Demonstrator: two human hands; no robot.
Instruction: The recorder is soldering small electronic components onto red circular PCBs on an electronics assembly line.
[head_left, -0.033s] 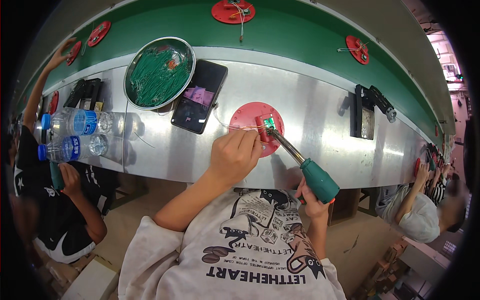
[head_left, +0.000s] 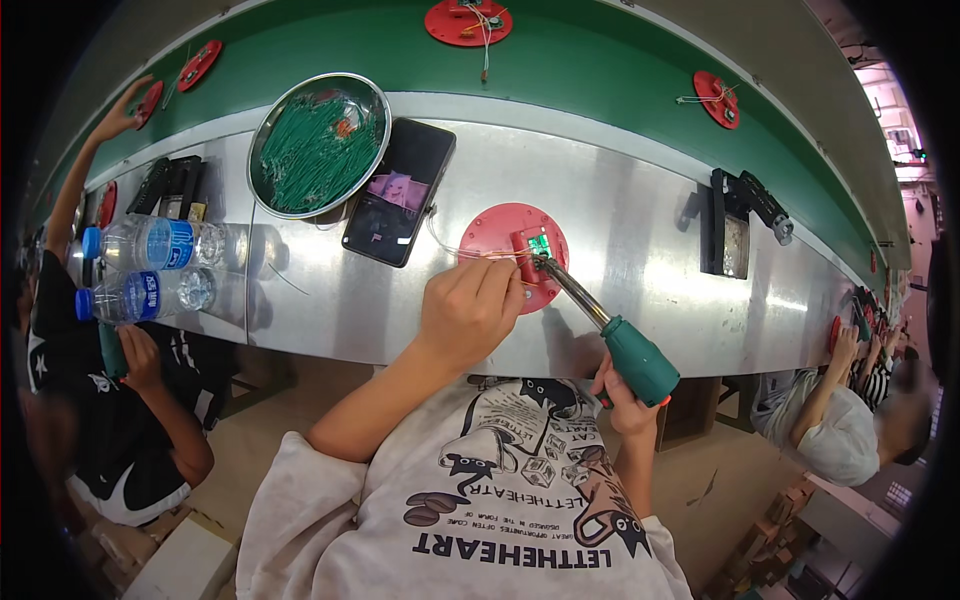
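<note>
A round red plastic disc (head_left: 490, 228) lies on the metal bench in front of me. On it sits a small raised red block with a lit green circuit board (head_left: 540, 246). My left hand (head_left: 470, 305) is closed in a pinch at the disc's near left side, on thin pale wires (head_left: 497, 254) that run to the board. My right hand (head_left: 628, 400) grips the green handle of a soldering iron (head_left: 640, 362). Its metal tip slants up and left and meets the board's lower edge. The exact contact point is too small to make out.
Left of the disc are a black phone (head_left: 400, 190) and a metal bowl (head_left: 385, 150) of green wires. Two water bottles (head_left: 150, 297) lie farther left. A black soldering stand (head_left: 728, 225) is at right. Red discs (head_left: 468, 25) rest on the green belt (head_left: 590, 65). Co-workers sit on both sides.
</note>
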